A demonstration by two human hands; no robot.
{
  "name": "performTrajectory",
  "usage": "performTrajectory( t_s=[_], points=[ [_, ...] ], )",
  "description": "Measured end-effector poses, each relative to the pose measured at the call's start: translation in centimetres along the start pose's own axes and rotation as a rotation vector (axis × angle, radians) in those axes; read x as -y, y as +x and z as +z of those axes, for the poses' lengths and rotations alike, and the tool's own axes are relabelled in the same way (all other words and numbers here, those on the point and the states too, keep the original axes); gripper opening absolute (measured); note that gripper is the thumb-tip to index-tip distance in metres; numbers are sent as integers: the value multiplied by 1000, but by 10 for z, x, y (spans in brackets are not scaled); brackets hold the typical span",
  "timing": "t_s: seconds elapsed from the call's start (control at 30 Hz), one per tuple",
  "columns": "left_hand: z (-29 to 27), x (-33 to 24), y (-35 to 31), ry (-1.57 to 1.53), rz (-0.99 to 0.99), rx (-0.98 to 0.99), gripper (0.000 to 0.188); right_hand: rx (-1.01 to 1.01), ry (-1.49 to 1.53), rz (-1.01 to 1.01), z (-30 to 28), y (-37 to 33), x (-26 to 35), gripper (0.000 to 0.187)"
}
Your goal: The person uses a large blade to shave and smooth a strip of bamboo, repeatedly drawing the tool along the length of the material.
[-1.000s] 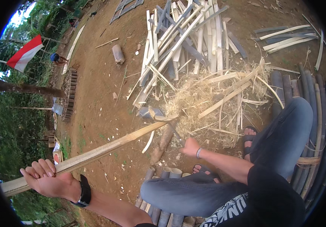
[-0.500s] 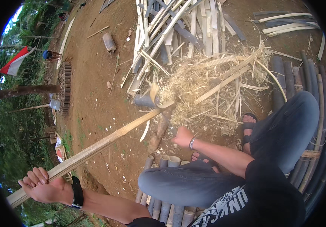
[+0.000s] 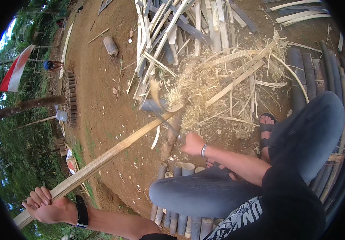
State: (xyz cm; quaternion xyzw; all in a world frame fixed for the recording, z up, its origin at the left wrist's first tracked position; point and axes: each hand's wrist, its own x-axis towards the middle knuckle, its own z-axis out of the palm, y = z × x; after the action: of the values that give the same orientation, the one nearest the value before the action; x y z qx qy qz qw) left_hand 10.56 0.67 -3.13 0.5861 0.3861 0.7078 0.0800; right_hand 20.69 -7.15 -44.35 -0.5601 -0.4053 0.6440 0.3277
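Note:
My left hand [image 3: 46, 205] grips the lower end of a long split bamboo strip [image 3: 116, 149], fingers wrapped round it. The strip slants up to the right, and its far end lies over a short wooden log [image 3: 169, 142] that stands out of the ground. My right hand [image 3: 193, 144] is closed round the handle of a knife [image 3: 173, 130], the handle mostly hidden by the fist. The knife's blade reaches up and left to the strip near its far end. A pale curled shaving [image 3: 155, 91] rises from the strip there.
Shavings [image 3: 202, 90] lie heaped beyond my right hand, with split bamboo strips [image 3: 172, 30] piled behind. Bamboo poles [image 3: 183, 170] form the seat under my legs. A bamboo piece [image 3: 153, 105] lies left of the heap. A red and white flag [image 3: 16, 72] hangs far left, near a distant person [image 3: 51, 65].
The knife blade has slid back along the strip, away from its far end, and now shows more plainly. The shaving stands more upright. Both hands keep their grips.

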Motion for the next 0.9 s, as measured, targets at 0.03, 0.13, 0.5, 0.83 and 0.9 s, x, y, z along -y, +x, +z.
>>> performTrajectory(
  t_s=[0.03,0.13,0.5,0.83,0.9],
  points=[
    [4,0,1,16,6,7,38,10,60,-192,2,-8,19,26],
    [-9,10,12,-13,-8,-17,39,142,-27,-422,-1,-49,85,25],
    [10,12,14,13,21,-33,40,64,-61,-160,-7,3,27,23],
    [-8,6,20,-56,-59,41,38,-100,-214,42,-4,40,-65,26],
    [-2,5,7,2,-19,-24,39,-48,-115,203,-1,35,-50,29]
  ],
)
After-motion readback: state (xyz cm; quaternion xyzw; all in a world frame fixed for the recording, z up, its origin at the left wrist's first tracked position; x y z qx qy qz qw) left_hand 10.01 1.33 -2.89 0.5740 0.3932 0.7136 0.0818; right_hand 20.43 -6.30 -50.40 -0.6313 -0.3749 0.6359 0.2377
